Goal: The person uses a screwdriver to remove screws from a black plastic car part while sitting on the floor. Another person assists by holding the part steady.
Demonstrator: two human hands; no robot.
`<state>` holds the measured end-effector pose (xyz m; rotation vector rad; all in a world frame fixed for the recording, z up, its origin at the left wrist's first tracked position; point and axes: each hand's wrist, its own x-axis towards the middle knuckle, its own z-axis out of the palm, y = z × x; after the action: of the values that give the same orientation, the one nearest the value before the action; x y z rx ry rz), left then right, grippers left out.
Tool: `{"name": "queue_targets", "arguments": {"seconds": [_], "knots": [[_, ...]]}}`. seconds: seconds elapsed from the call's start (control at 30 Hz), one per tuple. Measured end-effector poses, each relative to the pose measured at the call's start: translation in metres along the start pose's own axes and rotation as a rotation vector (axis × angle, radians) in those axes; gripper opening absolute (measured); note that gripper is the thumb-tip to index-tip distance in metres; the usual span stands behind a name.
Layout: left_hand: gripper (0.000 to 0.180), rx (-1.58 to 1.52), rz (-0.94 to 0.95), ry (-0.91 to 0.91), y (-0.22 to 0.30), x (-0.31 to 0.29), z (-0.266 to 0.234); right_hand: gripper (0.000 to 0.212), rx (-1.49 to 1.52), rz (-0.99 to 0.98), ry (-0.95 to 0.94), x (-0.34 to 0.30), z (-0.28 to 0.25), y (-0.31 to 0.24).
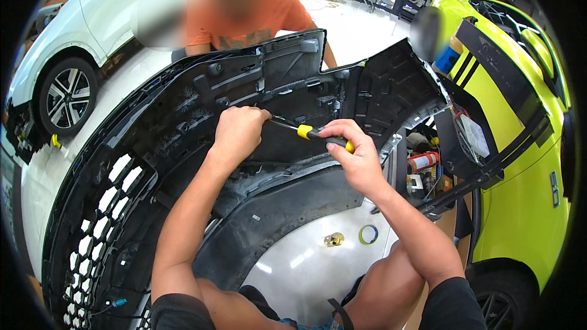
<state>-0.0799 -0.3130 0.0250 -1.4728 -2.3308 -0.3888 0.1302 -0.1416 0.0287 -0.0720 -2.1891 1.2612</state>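
A large black car bumper (281,186) lies with its ribbed inner side toward me, its honeycomb grille (101,226) at the left. My right hand (361,156) grips a screwdriver (312,132) by its black and yellow handle. The metal shaft points left along the inside of the bumper, its end close to my left hand (237,135). That hand is closed against the bumper, with thumb and fingers pressed together. Whatever those fingers hold is hidden by the hand.
Across the bumper a person in an orange shirt (257,15) faces me. A white car (113,9) stands left, a lime-yellow car (520,195) right. Beside the bumper's right end sits a bin with a red tube (422,162). A gold roll (334,240) and a yellow-blue ring (361,236) lie on the floor.
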Motion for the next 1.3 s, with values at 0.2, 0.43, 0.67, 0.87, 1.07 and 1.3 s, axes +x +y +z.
{"name": "queue_targets", "arguments": {"seconds": [0.2, 0.43, 0.67, 0.87, 1.07, 1.3], "knots": [[0.021, -0.137, 0.192, 0.035, 0.012, 0.004, 0.003, 0.022, -0.037, -0.025, 0.026, -0.004, 0.004, -0.006], [0.007, -0.116, 0.125, -0.01, 0.017, 0.009, -0.009, 0.04, -0.099, 0.322, 0.124, 0.0, -0.001, -0.001], [0.01, -0.053, 0.079, -0.019, 0.017, 0.007, -0.008, 0.032, -0.069, 0.296, 0.01, -0.009, 0.004, 0.002], [0.014, -0.049, 0.041, -0.018, 0.006, 0.006, -0.008, 0.038, -0.154, 0.114, 0.124, -0.007, 0.011, 0.01], [0.009, -0.092, 0.05, 0.047, 0.006, 0.003, -0.004, 0.032, 0.631, 0.567, 0.102, -0.002, 0.005, 0.002], [0.013, 0.027, -0.003, 0.104, -0.001, -0.003, 0.009, 0.027, 0.371, 0.523, 0.024, -0.01, 0.012, 0.0]]}}
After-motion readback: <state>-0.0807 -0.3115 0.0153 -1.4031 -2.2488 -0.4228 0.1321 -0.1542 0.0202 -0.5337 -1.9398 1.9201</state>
